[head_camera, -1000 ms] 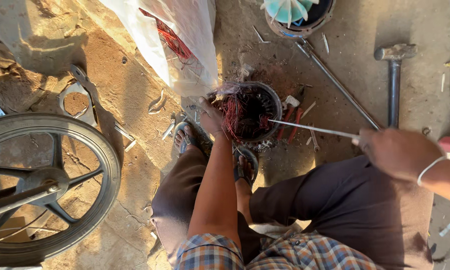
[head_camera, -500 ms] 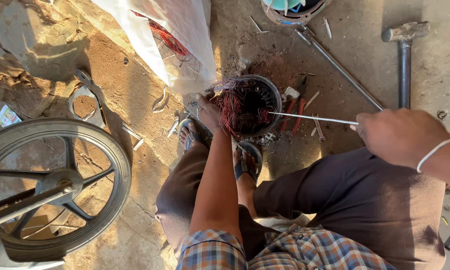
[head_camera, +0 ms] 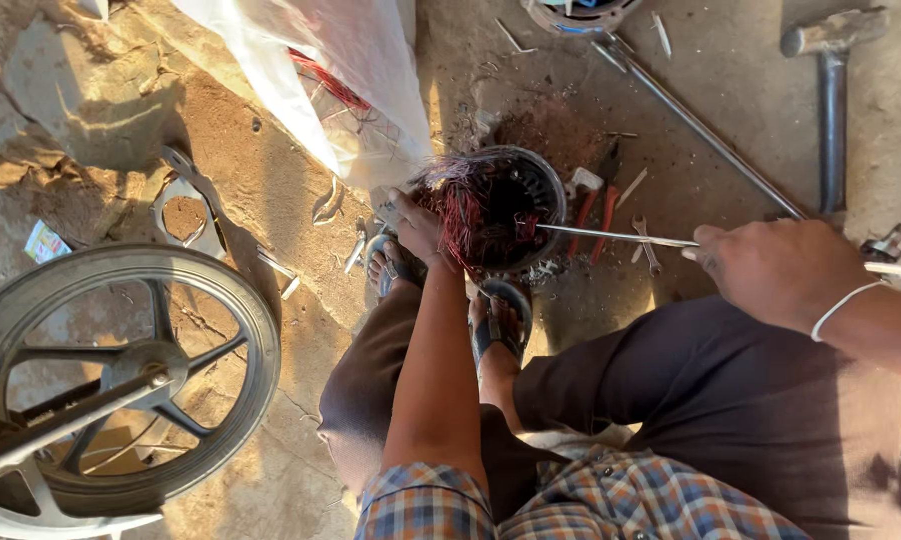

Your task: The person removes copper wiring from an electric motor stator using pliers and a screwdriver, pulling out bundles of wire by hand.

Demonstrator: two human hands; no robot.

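- Motor stator (head_camera: pixel 506 205), the round dark metal ring stuffed with red-brown copper winding, sits on the dirt floor (head_camera: pixel 221 140) right in front of your sandalled feet, just beside the edge of the white plastic sack (head_camera: pixel 341 70).
- Your left hand (head_camera: pixel 418 228) is clamped over the ring's near-left rim, fingers curled into the loose red wire (head_camera: pixel 461 215) that spills over that side. So it's pinning the thing down, not spread out flat.
- Your right hand (head_camera: pixel 771 270) is wrapped tight around a long thin metal rod (head_camera: pixel 611 236), with the tip poked into the ring's opening from the right.
- What's changed over the last second: that right hand has slid in closer to the stator and the rod lies flatter now, with the tip further inside the windings. The left hand hasn't budged from the rim.
- My read is you're levering at the coil from inside. Can't really tell if the tip is under a bundle or just resting on it, since it's all shadow in there.
- Stuff around you: red-handled pliers (head_camera: pixel 596 205) lying just right of the ring under the rod, a hammer (head_camera: pixel 833 100) well off to the upper right, a second long bar (head_camera: pixel 701 130) running diagonally behind, and a spoked wheel (head_camera: pixel 121 380) down at the left.
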